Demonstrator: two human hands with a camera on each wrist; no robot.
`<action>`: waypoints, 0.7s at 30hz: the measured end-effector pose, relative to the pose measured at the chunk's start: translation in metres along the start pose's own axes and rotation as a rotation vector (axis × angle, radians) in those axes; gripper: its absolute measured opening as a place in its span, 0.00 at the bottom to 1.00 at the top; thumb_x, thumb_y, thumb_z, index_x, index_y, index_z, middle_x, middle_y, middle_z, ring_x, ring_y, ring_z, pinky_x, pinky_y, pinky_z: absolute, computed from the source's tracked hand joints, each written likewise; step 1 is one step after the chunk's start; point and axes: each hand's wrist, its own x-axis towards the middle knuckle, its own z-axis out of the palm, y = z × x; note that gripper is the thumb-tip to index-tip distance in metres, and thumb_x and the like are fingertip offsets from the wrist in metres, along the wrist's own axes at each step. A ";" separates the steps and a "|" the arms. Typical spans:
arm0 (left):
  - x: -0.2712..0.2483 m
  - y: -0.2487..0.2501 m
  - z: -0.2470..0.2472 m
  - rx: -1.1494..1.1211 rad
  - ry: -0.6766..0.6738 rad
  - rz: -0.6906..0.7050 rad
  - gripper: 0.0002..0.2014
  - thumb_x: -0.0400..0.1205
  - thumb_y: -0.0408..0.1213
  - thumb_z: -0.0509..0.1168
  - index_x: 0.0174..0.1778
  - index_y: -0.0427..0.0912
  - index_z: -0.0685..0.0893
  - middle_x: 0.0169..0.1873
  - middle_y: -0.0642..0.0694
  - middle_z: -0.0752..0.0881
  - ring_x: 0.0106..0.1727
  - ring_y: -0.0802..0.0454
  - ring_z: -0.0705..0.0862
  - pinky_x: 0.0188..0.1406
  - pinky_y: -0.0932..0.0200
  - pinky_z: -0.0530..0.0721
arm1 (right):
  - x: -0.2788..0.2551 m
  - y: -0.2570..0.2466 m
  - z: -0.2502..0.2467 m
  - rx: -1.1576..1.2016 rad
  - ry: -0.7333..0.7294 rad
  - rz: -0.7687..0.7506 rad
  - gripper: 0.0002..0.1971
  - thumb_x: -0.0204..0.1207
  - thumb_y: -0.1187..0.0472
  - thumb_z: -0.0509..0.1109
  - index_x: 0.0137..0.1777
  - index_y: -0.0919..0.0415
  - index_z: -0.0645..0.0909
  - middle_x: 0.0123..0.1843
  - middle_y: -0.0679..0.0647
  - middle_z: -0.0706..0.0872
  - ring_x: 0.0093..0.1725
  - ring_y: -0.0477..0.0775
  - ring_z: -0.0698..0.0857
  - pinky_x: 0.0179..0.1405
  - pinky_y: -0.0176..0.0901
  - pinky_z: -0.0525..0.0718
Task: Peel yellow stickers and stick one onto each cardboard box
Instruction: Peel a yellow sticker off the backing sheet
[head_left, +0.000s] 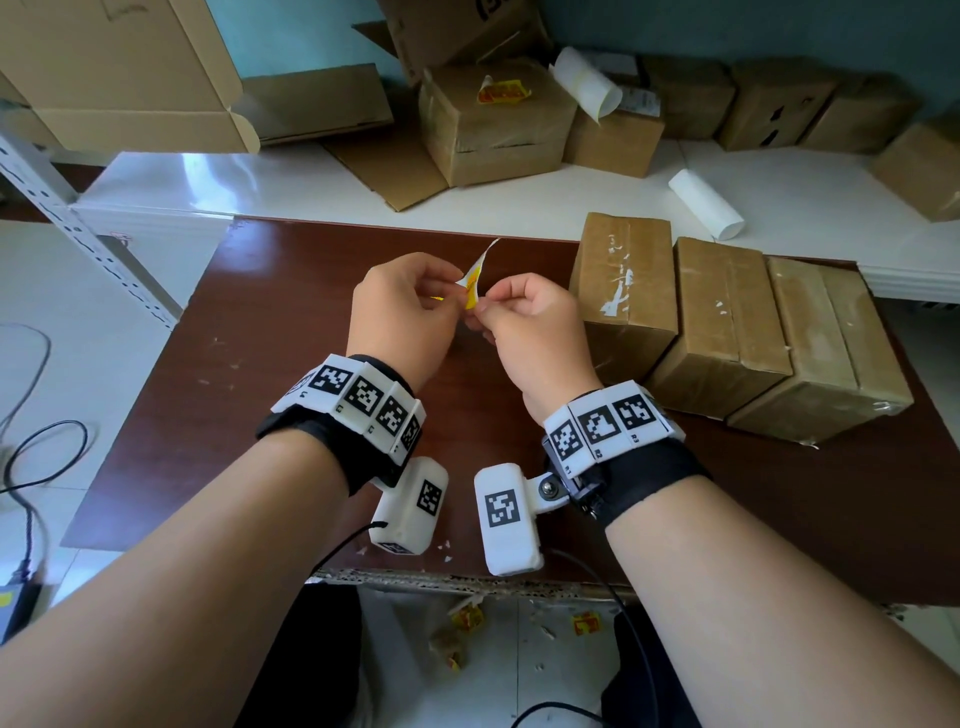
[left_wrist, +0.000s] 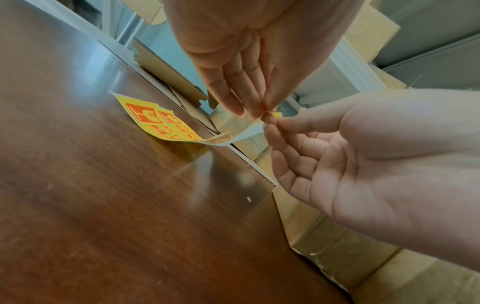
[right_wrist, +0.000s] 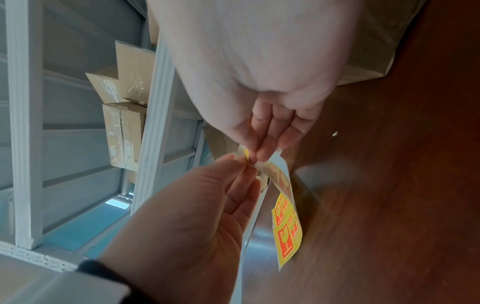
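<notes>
Both hands meet above the middle of the brown table. My left hand and right hand each pinch one corner of a yellow sticker with red print and a white backing. In the left wrist view the sticker hangs from the left hand's fingertips towards the tabletop. In the right wrist view the backing curls away from the sticker. Three taped cardboard boxes stand in a row right of my hands, no sticker on their tops.
On the white shelf behind, a box bears a crumpled yellow sticker. More boxes and white paper rolls lie there. Yellow scraps litter the floor; cables run at the left.
</notes>
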 end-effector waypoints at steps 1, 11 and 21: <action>0.000 -0.001 -0.001 -0.002 -0.006 -0.003 0.13 0.81 0.33 0.76 0.43 0.60 0.87 0.36 0.59 0.92 0.31 0.69 0.85 0.37 0.67 0.81 | -0.001 -0.001 0.000 0.003 -0.003 -0.001 0.09 0.83 0.73 0.75 0.46 0.59 0.85 0.44 0.63 0.95 0.41 0.50 0.95 0.47 0.41 0.91; 0.002 -0.002 -0.004 -0.033 -0.035 0.044 0.09 0.84 0.34 0.74 0.47 0.56 0.90 0.41 0.54 0.92 0.44 0.59 0.91 0.44 0.67 0.85 | -0.004 -0.005 -0.001 0.076 -0.006 -0.001 0.06 0.80 0.73 0.78 0.54 0.65 0.91 0.46 0.63 0.97 0.43 0.48 0.96 0.50 0.40 0.93; -0.001 -0.001 -0.003 -0.001 -0.040 0.103 0.12 0.86 0.30 0.69 0.49 0.54 0.91 0.41 0.54 0.91 0.41 0.63 0.87 0.41 0.75 0.79 | -0.004 -0.001 0.000 0.080 -0.034 -0.017 0.09 0.83 0.70 0.78 0.55 0.54 0.92 0.50 0.57 0.98 0.51 0.51 0.97 0.66 0.55 0.94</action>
